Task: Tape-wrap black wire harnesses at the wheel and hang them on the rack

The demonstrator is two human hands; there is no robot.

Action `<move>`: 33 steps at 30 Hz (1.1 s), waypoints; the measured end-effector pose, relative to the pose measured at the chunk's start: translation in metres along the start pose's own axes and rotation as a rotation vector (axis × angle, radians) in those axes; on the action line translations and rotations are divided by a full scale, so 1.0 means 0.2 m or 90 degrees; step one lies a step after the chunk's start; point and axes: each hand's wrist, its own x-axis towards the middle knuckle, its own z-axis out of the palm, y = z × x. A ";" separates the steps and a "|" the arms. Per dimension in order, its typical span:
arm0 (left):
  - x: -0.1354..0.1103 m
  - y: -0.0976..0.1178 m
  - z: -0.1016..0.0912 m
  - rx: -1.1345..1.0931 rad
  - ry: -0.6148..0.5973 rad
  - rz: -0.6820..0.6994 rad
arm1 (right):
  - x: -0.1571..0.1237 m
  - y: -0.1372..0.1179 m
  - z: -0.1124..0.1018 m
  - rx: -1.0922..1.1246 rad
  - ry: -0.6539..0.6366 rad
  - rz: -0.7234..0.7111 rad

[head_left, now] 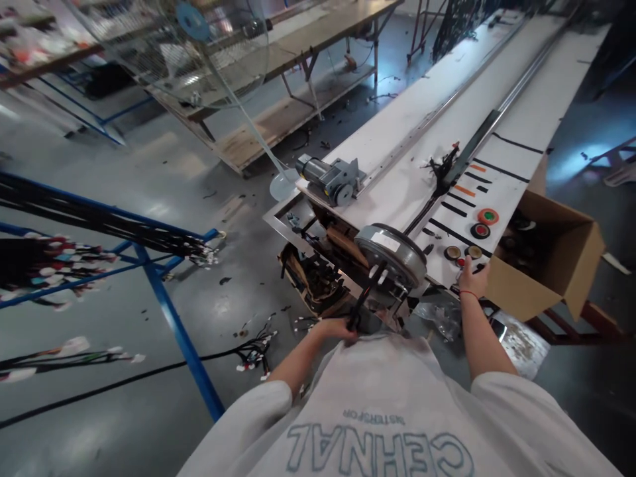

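Observation:
My left hand (pixel 340 328) is closed around the near end of a black wire harness (pixel 366 295), close to my shirt. The harness passes at a grey ring-shaped taping machine (pixel 391 255) and runs on along the white bench (pixel 392 162), where its loose branches (pixel 444 165) lie bunched up. My right hand (pixel 474 278) is at the bench's near right corner, fingers bent beside a tan tape roll (pixel 474 252) and a small red part (pixel 461 262). A dark thing shows between those fingers, too small to name. Another tan roll (pixel 452 252) lies just left of it.
A motor (pixel 328 177) sits on the bench's left corner. Black and orange tape strips (pixel 464 191) line the right side, near red-cored (pixel 479 230) and green-cored rolls (pixel 487 216). An open cardboard box (pixel 541 265) stands right; a blue rack (pixel 163 298) with hanging harnesses stands left.

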 end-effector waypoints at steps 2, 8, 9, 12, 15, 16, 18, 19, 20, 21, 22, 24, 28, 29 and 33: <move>-0.08 -0.09 0.03 0.037 0.089 -0.029 | 0.00 0.00 0.00 0.001 -0.002 0.008; -0.38 -0.25 0.11 0.031 0.317 -0.029 | 0.00 0.02 0.01 -0.008 0.006 0.011; -0.42 -0.26 0.12 0.030 0.337 -0.032 | 0.01 0.02 0.02 -0.011 0.009 0.007; -0.48 -0.28 0.13 0.023 0.384 -0.039 | 0.03 0.04 0.03 -0.016 0.010 0.002; -0.49 -0.27 0.14 0.026 0.385 -0.034 | 0.04 0.05 0.04 -0.025 0.001 0.010; -0.49 -0.27 0.14 0.028 0.377 -0.031 | 0.04 0.05 0.04 -0.027 -0.001 0.012; -0.48 -0.27 0.14 0.030 0.372 -0.025 | 0.03 0.05 0.03 -0.023 -0.005 0.011; -0.47 -0.27 0.14 0.030 0.369 -0.020 | 0.02 0.05 0.03 -0.018 -0.007 0.009; -0.47 -0.28 0.14 0.030 0.366 -0.015 | 0.01 0.04 0.02 -0.012 -0.009 0.007; -0.46 -0.29 0.14 0.031 0.360 -0.009 | 0.00 0.04 0.01 -0.004 -0.011 0.007; -0.46 -0.30 0.14 0.032 0.353 -0.004 | 0.00 0.03 0.01 0.003 -0.014 0.010; -0.45 -0.32 0.15 0.031 0.337 -0.002 | -0.02 0.02 -0.01 0.010 -0.021 0.020; -0.46 -0.32 0.17 0.013 0.340 -0.010 | -0.02 0.01 -0.02 0.009 -0.025 0.025; -0.46 -0.31 0.17 0.008 0.349 -0.012 | -0.02 0.01 -0.02 0.010 -0.023 0.022; -0.47 -0.28 0.16 -0.010 0.375 -0.021 | -0.02 0.01 -0.01 0.009 -0.020 0.020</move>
